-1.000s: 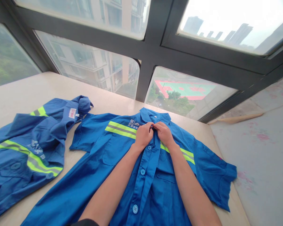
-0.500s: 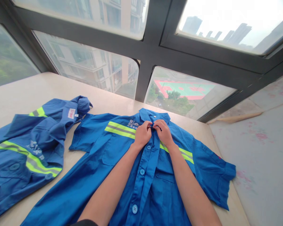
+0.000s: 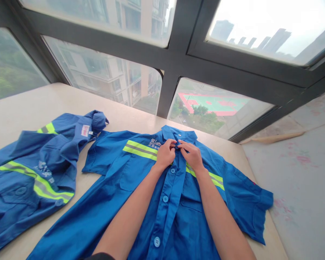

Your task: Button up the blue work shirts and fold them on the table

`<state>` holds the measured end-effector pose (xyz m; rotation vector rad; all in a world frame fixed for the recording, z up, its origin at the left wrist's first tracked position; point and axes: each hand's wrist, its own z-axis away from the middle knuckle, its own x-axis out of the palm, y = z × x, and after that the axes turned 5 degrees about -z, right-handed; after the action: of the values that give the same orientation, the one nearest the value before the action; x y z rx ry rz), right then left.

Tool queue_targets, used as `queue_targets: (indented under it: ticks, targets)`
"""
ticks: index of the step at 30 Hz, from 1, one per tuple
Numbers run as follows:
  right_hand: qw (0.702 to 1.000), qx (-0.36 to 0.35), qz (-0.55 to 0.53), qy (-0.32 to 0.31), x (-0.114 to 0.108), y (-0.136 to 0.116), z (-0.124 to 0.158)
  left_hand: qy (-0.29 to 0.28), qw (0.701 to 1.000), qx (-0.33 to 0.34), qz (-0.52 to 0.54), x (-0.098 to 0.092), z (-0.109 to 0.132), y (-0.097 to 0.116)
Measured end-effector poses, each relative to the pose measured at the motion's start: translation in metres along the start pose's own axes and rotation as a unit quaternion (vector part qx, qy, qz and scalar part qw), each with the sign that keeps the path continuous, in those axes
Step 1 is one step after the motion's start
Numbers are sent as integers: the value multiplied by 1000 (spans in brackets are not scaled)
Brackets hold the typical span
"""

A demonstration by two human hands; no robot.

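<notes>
A blue short-sleeved work shirt (image 3: 130,202) with yellow-green reflective stripes lies front-up on a beige table (image 3: 29,104), collar toward the window. My left hand (image 3: 165,154) and my right hand (image 3: 191,155) meet just below the collar. Both pinch the front placket at its top button, fingers curled tight on the cloth. Three lower buttons show down the placket between my forearms.
A second blue shirt (image 3: 29,169) of the same kind lies crumpled at the left of the table. Dark window frames (image 3: 168,68) rise right behind the table's far edge. To the right lies a pale floral-patterned surface (image 3: 300,180).
My hands have stayed at the collar, fingers shifting slightly on the top button. The view moved a little; the shirts lie as before.
</notes>
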<state>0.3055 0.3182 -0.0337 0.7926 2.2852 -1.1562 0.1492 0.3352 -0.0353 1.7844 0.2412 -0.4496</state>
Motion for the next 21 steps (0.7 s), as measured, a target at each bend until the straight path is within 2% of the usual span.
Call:
queue_targets:
  ticks: [6, 14, 18, 21]
  targets:
    - [996, -9, 80, -42, -2, -2, 0, 10, 1000, -22, 6, 0, 0, 0]
    - [995, -6, 87, -39, 2, -4, 0, 22, 999, -23, -12, 0, 0, 3]
    - [997, 1, 79, -25, 3, -6, -1, 46, 995, 14, -89, 0, 2, 6]
    - [999, -23, 44, -10, 3, -9, -2, 54, 982, 43, -175, -2, 4, 6]
